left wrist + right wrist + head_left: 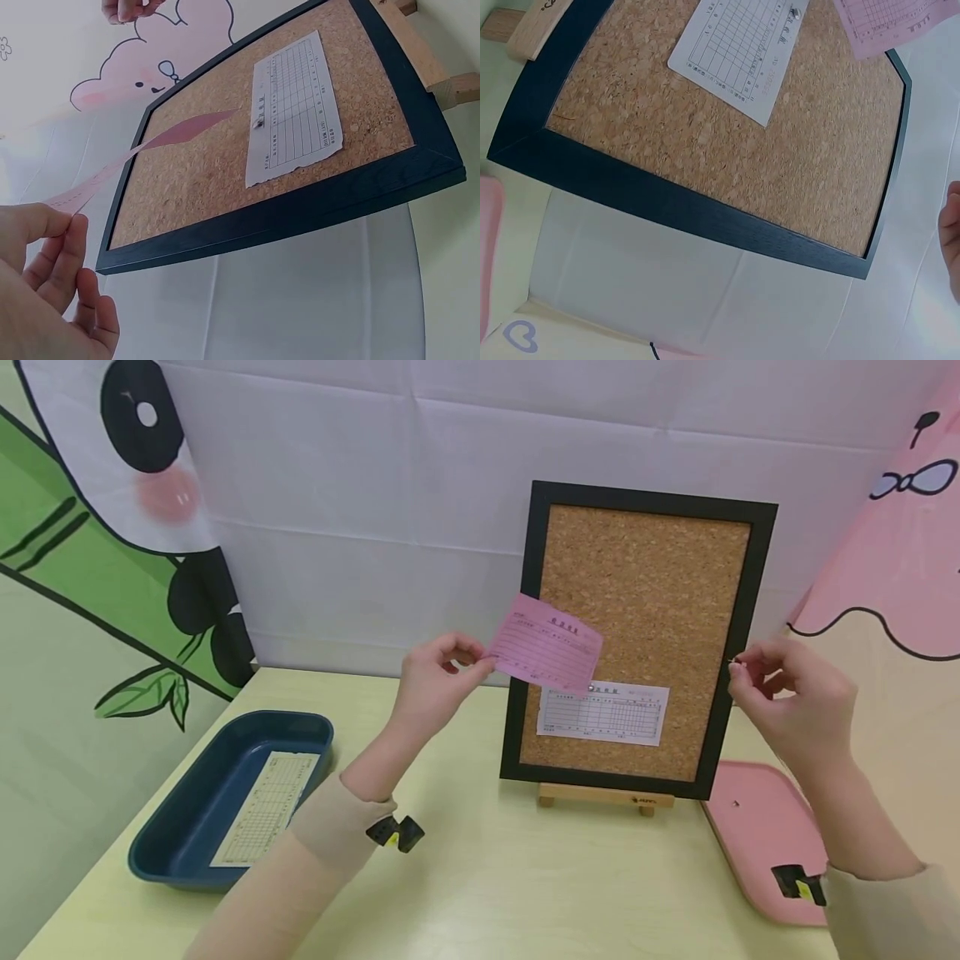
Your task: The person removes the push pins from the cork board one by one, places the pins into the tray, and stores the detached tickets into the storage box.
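My left hand (438,685) pinches the left edge of a pink printed slip (550,643) between thumb and fingertips. The slip hangs in front of the left part of a cork board (645,577); in the left wrist view it bends edge-on. Low on the cork is a white printed form (603,717), with a small pin (259,122) at its heading; the pink slip overlaps that form's top in the head view. By the board's right frame, my right hand (798,697) pinches a tiny pin-like thing (733,662), mostly hidden by the fingertips.
The black-framed board leans on a small wooden stand (607,795). At the left, a dark blue tray (168,827) holds a cream printed form (266,810). A pink tray (765,843) with a tiny item on it lies at the right, partly behind the right forearm.
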